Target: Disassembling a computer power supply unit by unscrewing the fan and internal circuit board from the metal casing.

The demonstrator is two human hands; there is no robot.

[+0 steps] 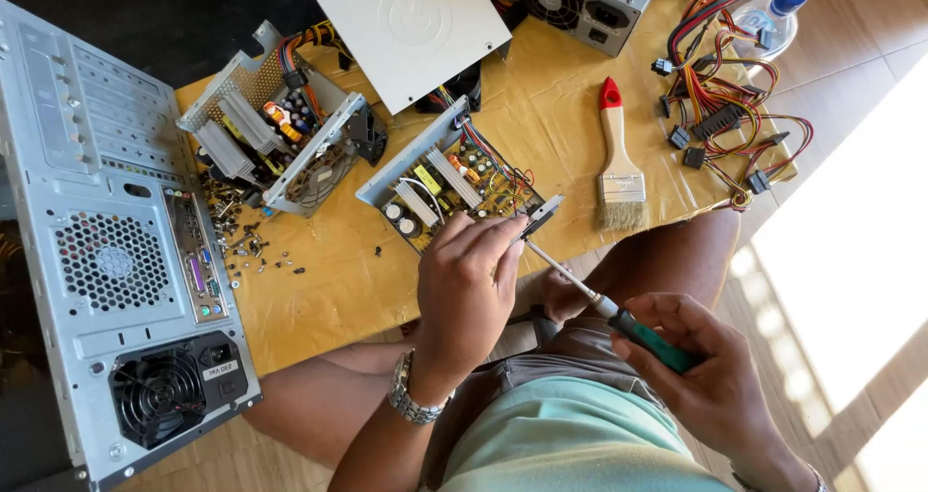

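My left hand (467,289), with a metal watch on the wrist, grips the near edge of an opened power supply unit (447,181) whose circuit board with capacitors and heat sinks is exposed. My right hand (710,371) holds a green-handled screwdriver (619,318). The screwdriver's shaft points up and left, its tip at the unit's near right corner, just beside my left fingers. Both sit on a yellow-brown sheet (329,279) spread over the floor.
A grey computer case (106,250) lies at the left, rear panel up. A second opened power supply (275,130), loose screws (246,241), a white metal cover (416,28), a third supply (580,4), a paintbrush (617,159), a cable bundle (720,105) and a bottle (773,18) surround it.
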